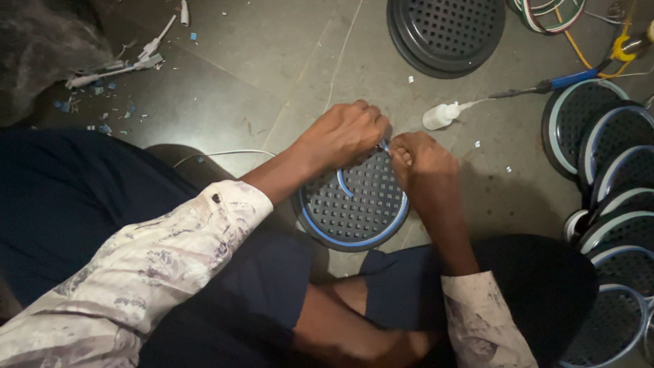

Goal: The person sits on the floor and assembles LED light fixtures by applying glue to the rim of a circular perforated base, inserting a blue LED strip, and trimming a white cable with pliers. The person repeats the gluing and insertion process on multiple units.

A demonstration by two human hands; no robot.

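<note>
1. The floor (225,61) is dull grey stone or concrete, dimly lit, and the person sits on it cross-legged in dark trousers and a pale patterned shirt.
2. Resting by the knees, tilted toward the person, is a round black perforated plastic grille with a pale blue strip around its rim (354,204).
3. The left hand (344,133) is clenched over the upper edge of the grille, fingers curled tight; it seems to pinch the loose end of the blue strip, though the fingers hide exactly what is caught.
4. The right hand (422,160) is closed too, knuckles just beside the left hand at the same spot on the rim, fingertips pressed there on the strip.
5. A short loose curl of the blue strip (343,184) lies across the grille's face below the hands.
6. Just beyond the hands stands a small white squeeze bottle with a thin nozzle (441,114).
7. A blue-handled tool (565,82) lies past it.
8. At the top sits a stack of plain black grilles (446,31).
9. Down the right side are overlapping finished grilles with pale rims (613,177).
10. At upper left lie white wire scraps and blue offcuts (116,68).
11. A thin white cable (225,153) runs under the left forearm.
</note>
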